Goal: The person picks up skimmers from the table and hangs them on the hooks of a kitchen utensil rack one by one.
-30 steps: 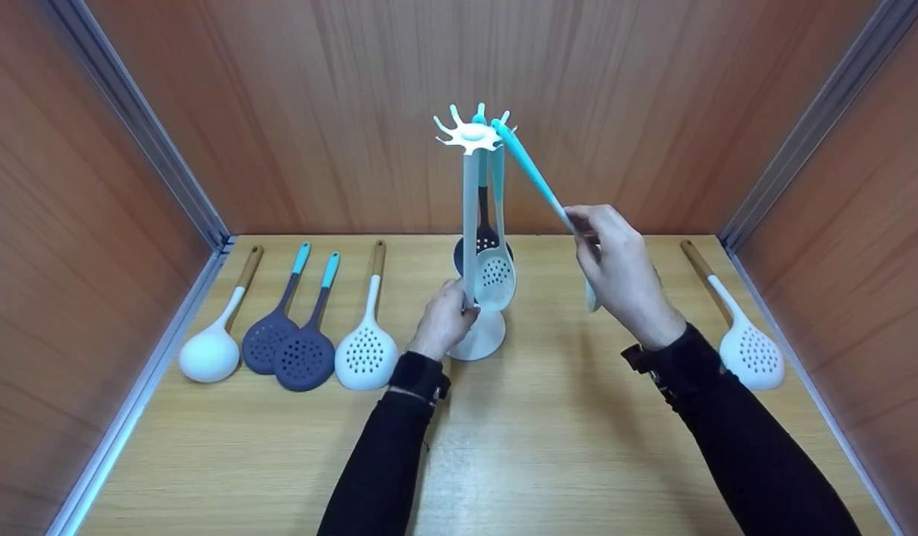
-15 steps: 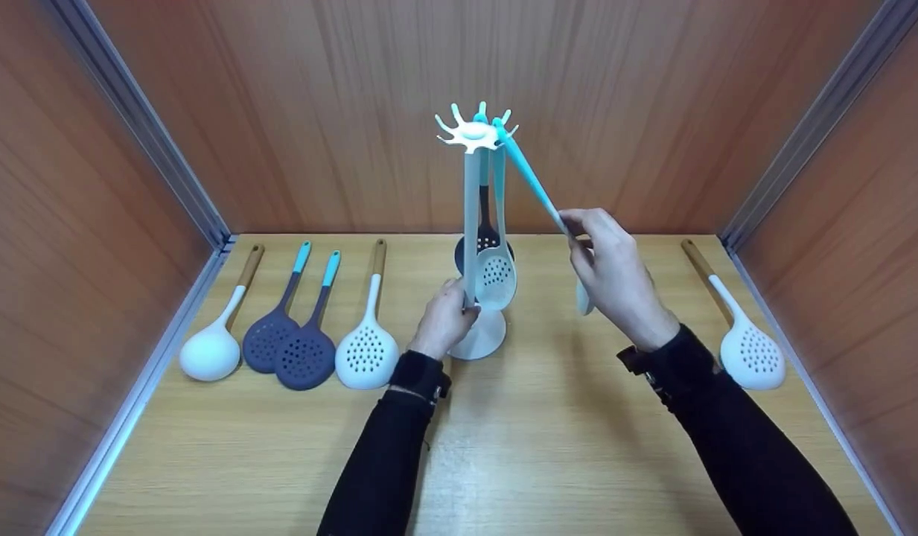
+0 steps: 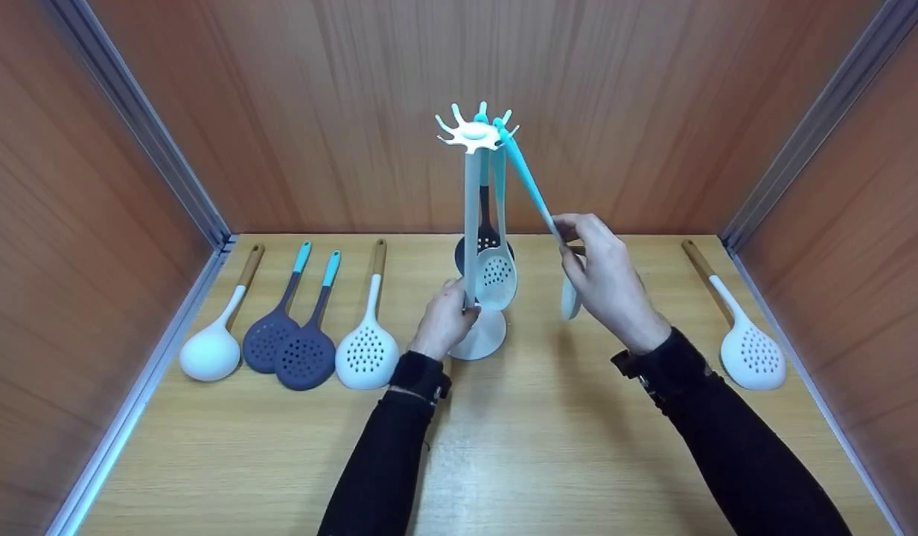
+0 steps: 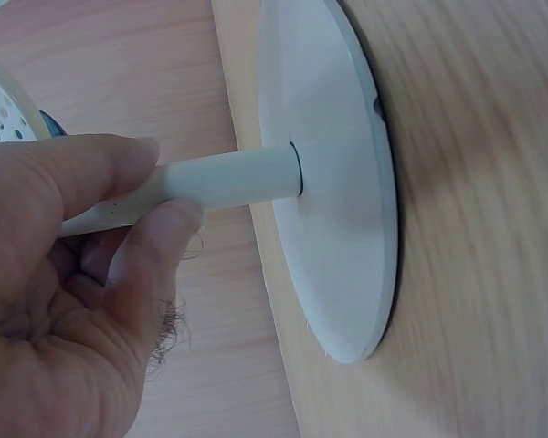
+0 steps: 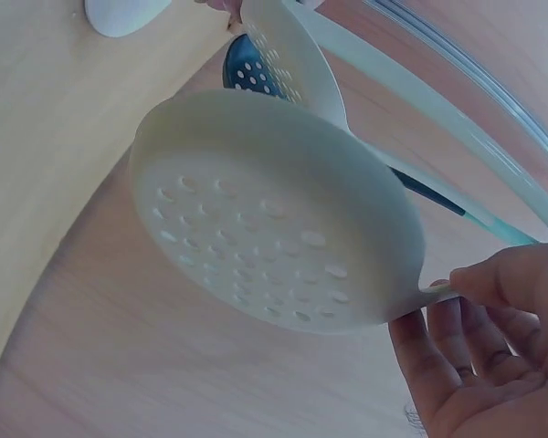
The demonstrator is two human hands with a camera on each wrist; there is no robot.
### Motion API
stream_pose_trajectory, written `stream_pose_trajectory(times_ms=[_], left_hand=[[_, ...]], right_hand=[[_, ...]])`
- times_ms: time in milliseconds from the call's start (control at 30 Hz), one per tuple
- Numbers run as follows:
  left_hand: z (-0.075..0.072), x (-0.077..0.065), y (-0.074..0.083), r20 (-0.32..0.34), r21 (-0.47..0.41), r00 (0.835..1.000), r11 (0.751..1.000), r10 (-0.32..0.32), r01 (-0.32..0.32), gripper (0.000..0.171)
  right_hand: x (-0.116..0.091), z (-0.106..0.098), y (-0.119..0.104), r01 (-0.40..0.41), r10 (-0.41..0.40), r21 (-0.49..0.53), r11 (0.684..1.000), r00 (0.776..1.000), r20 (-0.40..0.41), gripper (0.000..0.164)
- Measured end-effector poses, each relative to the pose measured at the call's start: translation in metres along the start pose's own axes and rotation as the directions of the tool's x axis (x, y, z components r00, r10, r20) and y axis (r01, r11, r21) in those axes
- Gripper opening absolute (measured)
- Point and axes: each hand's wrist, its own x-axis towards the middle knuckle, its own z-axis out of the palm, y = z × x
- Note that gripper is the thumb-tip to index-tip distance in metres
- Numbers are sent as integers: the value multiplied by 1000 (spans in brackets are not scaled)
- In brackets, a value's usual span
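My left hand (image 3: 441,321) grips the pole of a white utensil stand (image 3: 471,216) low down, just above its round base (image 4: 338,246). My right hand (image 3: 607,281) pinches a white slotted skimmer with a turquoise handle (image 3: 526,179) by its neck. The handle's end overlaps the stand's hooked top (image 3: 476,132), and the skimmer leans out to the right. Its perforated head (image 5: 265,228) fills much of the right wrist view. On the stand hang a white slotted spoon (image 3: 496,277) and, behind it, a dark perforated utensil (image 3: 485,237), partly hidden.
Left on the table (image 3: 518,461) lie a white ladle (image 3: 210,353), two dark skimmers (image 3: 263,342) (image 3: 304,359) overlapping, and a white wooden-handled skimmer (image 3: 367,353). Another wooden-handled white skimmer (image 3: 752,353) lies at the right. Wood panels (image 3: 339,112) enclose the back and both sides.
My right hand has moved a little left and down, swinging the skimmer's lower part closer to the stand. My left hand has stayed on the pole.
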Motion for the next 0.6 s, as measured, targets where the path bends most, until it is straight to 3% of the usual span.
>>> stream_pose_trajectory(times_ms=[600], left_hand=[[0,2,-1,10,-1,1000,1000,-21,21,54]], right_hand=[[-2,15,-5,-52,51,14,999,997,55,45]])
